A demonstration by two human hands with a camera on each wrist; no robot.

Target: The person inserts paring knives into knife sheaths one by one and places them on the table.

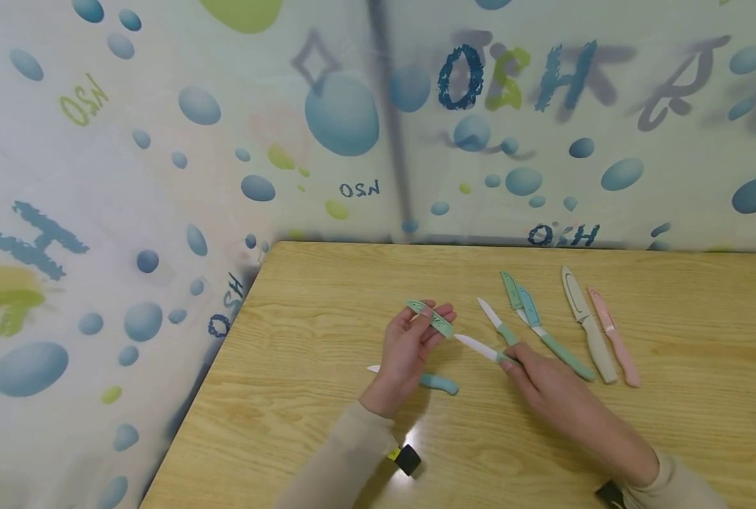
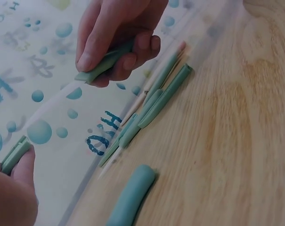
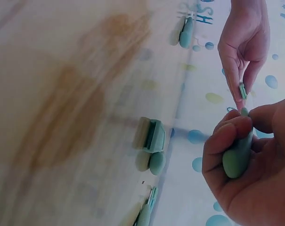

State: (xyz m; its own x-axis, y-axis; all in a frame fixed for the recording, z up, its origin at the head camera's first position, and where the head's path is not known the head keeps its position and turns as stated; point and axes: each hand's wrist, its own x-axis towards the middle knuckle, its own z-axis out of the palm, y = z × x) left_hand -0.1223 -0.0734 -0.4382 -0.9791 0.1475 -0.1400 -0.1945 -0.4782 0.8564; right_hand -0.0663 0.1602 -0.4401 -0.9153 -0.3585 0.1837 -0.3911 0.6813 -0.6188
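Note:
My left hand (image 1: 403,357) pinches a light green blade sheath (image 1: 440,324) between thumb and fingers, above the table. In my right hand (image 1: 552,389) is a knife with a white blade (image 1: 477,346), its green handle (image 2: 107,63) gripped by curled fingers. The blade's tip points at the near end of the sheath, close to it, and most of the blade is bare. Below the left wrist, a blue-handled knife (image 1: 440,384) lies on the table, its middle hidden by the hand. Just beyond the right hand lies another bare white-bladed knife (image 1: 489,311) with a green handle.
Farther right on the wooden table (image 1: 327,297) lie a loose green sheath (image 1: 512,290), a green-handled knife (image 1: 568,358) partly in a blue sheath (image 1: 530,307), a beige knife (image 1: 599,353) and a pink knife (image 1: 622,357), both sheathed. A patterned curtain (image 1: 352,198) hangs behind the table.

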